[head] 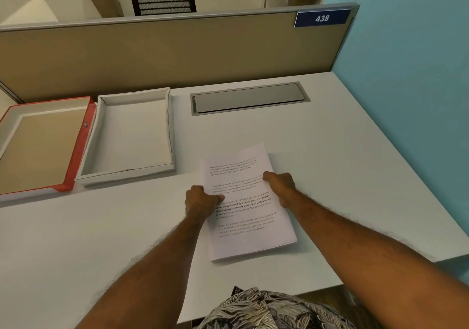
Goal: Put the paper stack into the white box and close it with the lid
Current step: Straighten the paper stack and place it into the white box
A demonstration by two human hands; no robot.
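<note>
A stack of printed white paper (250, 237) lies at the middle of the white desk, slightly turned. My left hand (200, 201) grips its left edge with the thumb on top. On the right edge, my right hand (280, 187) holds the stack the same way. The open white box (101, 174) stands empty to the left of the stack, further back. Beside that box at the far left lies the lid (78, 151), red outside, turned upside down with its tan inside showing.
A grey cable hatch (248, 99) is set into the white desk (342, 163) behind the paper. A tan partition (165, 54) with a blue "438" sign (322, 18) closes the back. A light blue wall (411, 87) runs along the right.
</note>
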